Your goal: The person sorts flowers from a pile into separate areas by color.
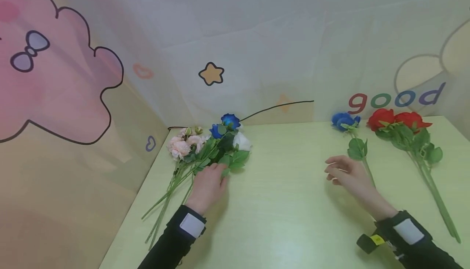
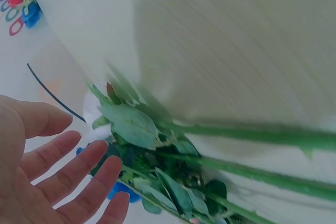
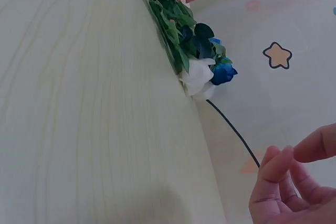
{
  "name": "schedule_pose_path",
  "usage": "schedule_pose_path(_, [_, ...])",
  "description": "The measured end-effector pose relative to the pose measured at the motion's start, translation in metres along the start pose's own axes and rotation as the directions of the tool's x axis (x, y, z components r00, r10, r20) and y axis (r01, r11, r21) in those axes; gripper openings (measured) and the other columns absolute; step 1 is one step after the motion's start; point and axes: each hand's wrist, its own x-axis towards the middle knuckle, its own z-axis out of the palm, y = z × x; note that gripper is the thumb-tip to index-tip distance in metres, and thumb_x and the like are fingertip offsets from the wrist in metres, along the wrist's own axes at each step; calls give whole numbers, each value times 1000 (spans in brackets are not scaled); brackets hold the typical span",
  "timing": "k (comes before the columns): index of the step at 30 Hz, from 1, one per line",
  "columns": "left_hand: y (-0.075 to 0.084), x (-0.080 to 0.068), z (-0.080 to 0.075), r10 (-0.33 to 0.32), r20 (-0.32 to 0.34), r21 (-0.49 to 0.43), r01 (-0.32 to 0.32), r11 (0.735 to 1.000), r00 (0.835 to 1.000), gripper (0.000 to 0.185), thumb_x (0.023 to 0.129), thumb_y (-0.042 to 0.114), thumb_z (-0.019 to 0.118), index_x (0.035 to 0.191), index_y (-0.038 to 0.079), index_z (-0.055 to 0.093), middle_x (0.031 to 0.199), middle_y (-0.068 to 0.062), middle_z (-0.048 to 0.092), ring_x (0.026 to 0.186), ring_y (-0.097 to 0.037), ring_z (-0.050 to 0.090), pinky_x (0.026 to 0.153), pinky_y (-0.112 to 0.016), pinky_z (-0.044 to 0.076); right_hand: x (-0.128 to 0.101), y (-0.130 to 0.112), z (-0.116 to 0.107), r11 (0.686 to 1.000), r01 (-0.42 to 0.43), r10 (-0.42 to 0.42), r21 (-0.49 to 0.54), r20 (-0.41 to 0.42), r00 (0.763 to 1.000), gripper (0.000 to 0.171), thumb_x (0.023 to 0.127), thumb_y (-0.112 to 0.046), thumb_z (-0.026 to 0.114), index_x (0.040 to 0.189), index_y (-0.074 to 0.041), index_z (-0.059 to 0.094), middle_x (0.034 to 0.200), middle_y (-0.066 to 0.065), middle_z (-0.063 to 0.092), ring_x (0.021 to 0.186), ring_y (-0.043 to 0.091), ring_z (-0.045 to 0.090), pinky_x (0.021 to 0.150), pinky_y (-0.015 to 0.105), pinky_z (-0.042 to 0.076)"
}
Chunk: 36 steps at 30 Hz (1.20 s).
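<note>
In the head view my left hand [image 1: 207, 185] is over the stems and leaves of a bunch at the left. In the left wrist view its fingers [image 2: 79, 192] are spread and gently bent beside the green leaves [image 2: 128, 124], gripping nothing. That bunch has blue roses [image 1: 230, 120], a white rose [image 1: 242, 142] and pale pink flowers [image 1: 180, 148], lying on their stems. My right hand [image 1: 350, 177] hovers above the table near a single blue rose [image 1: 343, 120], overlapping its stem in the head view. Its fingers [image 3: 273, 174] curl loosely around nothing.
Two red roses [image 1: 382, 119] lie at the far right, their long stems slanting toward the front. The pale wooden table [image 1: 279, 203] meets a printed cloth backdrop [image 1: 257, 65] at its back and left edges. A black camera [image 1: 367, 243] juts from the right wrist strap.
</note>
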Motion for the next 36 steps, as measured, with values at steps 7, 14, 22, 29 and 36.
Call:
schedule_pose_path(7, [-16, -5, -2, -63, 3, 60, 63, 996, 998, 31, 91, 14, 71, 120, 6, 67, 106, -15, 73, 87, -34, 71, 68, -45, 58, 4, -14, 28, 993, -19, 16, 113, 34, 999, 36, 103, -12, 52, 134, 7, 47, 95, -8, 67, 83, 3, 63, 77, 20, 56])
schedule_pose_path(14, [-36, -11, -12, -140, 0, 87, 139, 986, 990, 29, 89, 12, 71, 117, 3, 67, 106, -17, 73, 87, -37, 71, 69, -49, 58, 10, -29, 60, 959, -54, 34, 277, 74, 997, 29, 104, -15, 53, 127, 2, 51, 88, -15, 65, 84, 4, 63, 80, 21, 56])
schedule_pose_path(22, [-60, -18, -17, -276, 41, 110, 270, 957, 960, 27, 89, 12, 71, 113, 1, 65, 106, -20, 70, 89, -41, 69, 68, -53, 57, 14, -46, 84, 913, -118, 64, 390, 149, 987, 22, 103, -16, 54, 123, -4, 55, 88, -10, 66, 84, 7, 63, 81, 22, 55])
schedule_pose_path(29, [-75, -19, -20, -366, 154, 128, 349, 928, 918, 33, 92, 16, 67, 119, -2, 61, 113, -24, 67, 94, -45, 68, 72, -57, 57, 12, -47, 97, 932, -130, 58, 337, 215, 975, 28, 104, -15, 53, 126, 1, 52, 89, -7, 65, 85, 11, 63, 80, 23, 54])
schedule_pose_path(36, [-88, -18, -13, -364, 146, 147, 344, 927, 920, 23, 91, 13, 67, 108, -2, 64, 99, -22, 69, 84, -42, 69, 66, -54, 56, 10, -46, 103, 942, -137, 59, 308, 249, 967, 34, 103, -14, 53, 129, 7, 50, 91, -3, 66, 85, 13, 62, 81, 26, 55])
